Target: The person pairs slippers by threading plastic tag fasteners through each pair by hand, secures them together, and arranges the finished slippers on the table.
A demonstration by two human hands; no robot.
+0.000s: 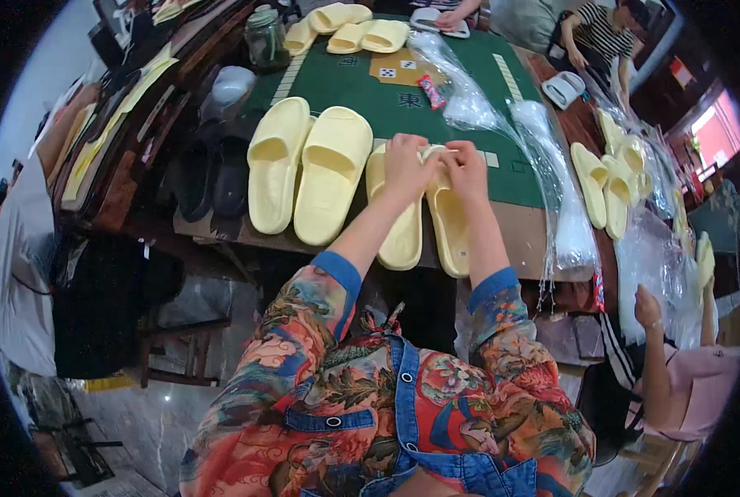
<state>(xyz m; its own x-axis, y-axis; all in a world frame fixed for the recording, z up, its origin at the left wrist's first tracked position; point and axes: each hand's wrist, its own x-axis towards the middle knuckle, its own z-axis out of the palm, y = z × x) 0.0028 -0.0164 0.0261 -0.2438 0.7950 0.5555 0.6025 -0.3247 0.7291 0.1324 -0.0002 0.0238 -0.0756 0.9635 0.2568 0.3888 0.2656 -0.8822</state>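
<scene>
A pair of pale yellow slide slippers lies under my hands at the table's near edge: a left slipper [401, 237] and a right slipper [450, 228], heels toward me. My left hand [406, 170] is closed over the toe end of the left slipper, its fingers bent. Close beside it, my right hand [467, 170] has its fingers pinched together above the right slipper's strap. The fingertips of both hands nearly meet between the toes; what they hold there, if anything, is too small or hidden. Left of my hands lies another yellow slipper pair [332, 176].
Clear plastic bags [570, 215] lie along the table's right side. More yellow slippers [361, 35] and a glass jar [266, 40] stand at the far side. Dark slippers [231, 176] lie at the left. Co-workers sit across and to the right, one in pink [689, 389].
</scene>
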